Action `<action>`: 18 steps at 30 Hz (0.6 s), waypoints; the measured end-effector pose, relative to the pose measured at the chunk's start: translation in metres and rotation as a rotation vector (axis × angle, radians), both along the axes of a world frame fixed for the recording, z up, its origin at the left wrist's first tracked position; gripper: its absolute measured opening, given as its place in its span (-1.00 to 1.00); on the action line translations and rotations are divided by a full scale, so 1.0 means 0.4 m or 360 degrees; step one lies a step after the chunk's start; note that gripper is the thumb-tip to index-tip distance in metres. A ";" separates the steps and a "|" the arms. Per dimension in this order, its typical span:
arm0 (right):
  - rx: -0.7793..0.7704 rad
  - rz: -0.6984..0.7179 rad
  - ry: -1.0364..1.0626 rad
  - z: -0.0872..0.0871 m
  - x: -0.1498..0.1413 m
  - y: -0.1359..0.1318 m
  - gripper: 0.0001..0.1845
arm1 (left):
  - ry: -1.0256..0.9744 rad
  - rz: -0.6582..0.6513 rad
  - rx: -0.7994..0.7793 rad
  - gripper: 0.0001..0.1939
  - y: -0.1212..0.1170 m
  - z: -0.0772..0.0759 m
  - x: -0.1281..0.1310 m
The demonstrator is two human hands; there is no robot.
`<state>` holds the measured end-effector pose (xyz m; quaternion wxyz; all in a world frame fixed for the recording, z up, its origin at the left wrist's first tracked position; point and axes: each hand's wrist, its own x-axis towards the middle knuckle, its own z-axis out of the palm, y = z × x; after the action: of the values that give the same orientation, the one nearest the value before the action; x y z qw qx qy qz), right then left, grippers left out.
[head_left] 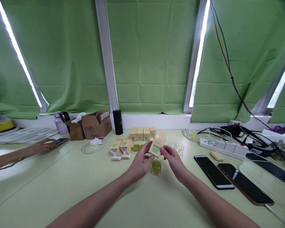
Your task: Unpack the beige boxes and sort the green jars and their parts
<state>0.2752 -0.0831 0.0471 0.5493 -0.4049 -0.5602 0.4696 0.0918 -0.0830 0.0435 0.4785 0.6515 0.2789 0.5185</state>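
Brown cardboard is resting between our two hands: we are holding one small box [158,145] up off the pale table [85,196], at the middle of the scene. Our forearms are slanting inward from the near side, one from the left and one from the right. Our left hand [141,161] is gripping the box's left side, its thumb lying near the lower corner and its fingers bending around toward the back. Our right hand [174,159] is pinching the right edge, thumb and forefinger standing narrow on the card. The box is leaning, its upper end tipping to the right and far. It is showing a green label with a pale border, and print too small for us to read; a plain flap is extending from its top. Just near of it, a jar [156,167] with a clear body and an olive-green knobbed lid is standing upright. On the left, two opened cartons [121,147] are lying side by side, with olive-green lids [136,148] sitting just beside them. Farther off, similar boxes [140,134] are standing in a row. Clear cups [180,147] are sitting to the right.
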 end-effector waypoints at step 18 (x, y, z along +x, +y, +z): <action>0.0052 0.0086 -0.0018 -0.035 -0.010 0.016 -0.28 | -0.0243 0.0034 -0.0080 -0.44 -0.012 -0.022 0.003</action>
<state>0.2711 -0.0766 0.0330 0.5400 -0.3832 -0.5815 0.4727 0.0930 -0.0877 0.0346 0.5089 0.5948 0.2615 0.5647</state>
